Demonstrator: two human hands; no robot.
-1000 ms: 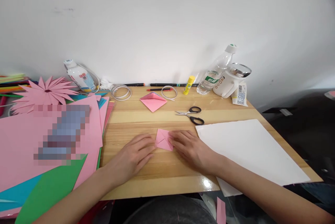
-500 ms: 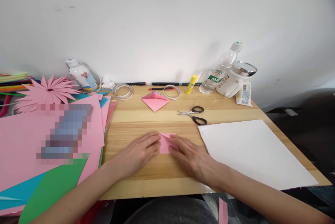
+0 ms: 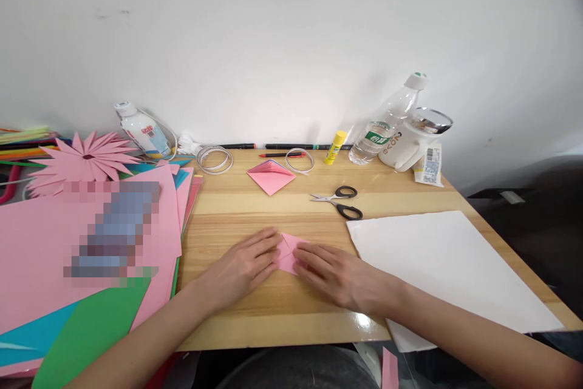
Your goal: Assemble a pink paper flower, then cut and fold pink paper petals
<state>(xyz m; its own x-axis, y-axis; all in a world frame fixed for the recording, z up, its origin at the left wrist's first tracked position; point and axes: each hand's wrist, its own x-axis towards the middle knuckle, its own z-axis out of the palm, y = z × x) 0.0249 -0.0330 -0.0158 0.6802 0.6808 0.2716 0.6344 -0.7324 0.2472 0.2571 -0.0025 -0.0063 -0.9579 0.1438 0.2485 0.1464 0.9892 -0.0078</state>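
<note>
A small folded square of pink paper (image 3: pixel 288 249) lies on the wooden table, turned at an angle, with crease lines across its face. My left hand (image 3: pixel 248 261) has its fingertips and thumb at the paper's left edge, holding it. From the other side my right hand (image 3: pixel 334 270) grips it, fingers over its right part and hiding that corner. Beyond the hands sits a pink folded paper stack (image 3: pixel 271 178) shaped like a diamond. Scissors (image 3: pixel 339 201) with black handles lie partly spread to the right of it.
A white board (image 3: pixel 446 273) covers the right side. Pink sheets (image 3: pixel 36 243) and a green sheet (image 3: pixel 100 316) pile at left, below a pink paper flower (image 3: pixel 86 158). Along the wall stand a glue stick (image 3: pixel 336 147), a water bottle (image 3: pixel 378 134), a mug (image 3: pixel 407 146) and tape rolls (image 3: pixel 214 159).
The small pink paper has turned from lying square to lying at an angle between my hands. Both hands stay on it. The view has shifted slightly.
</note>
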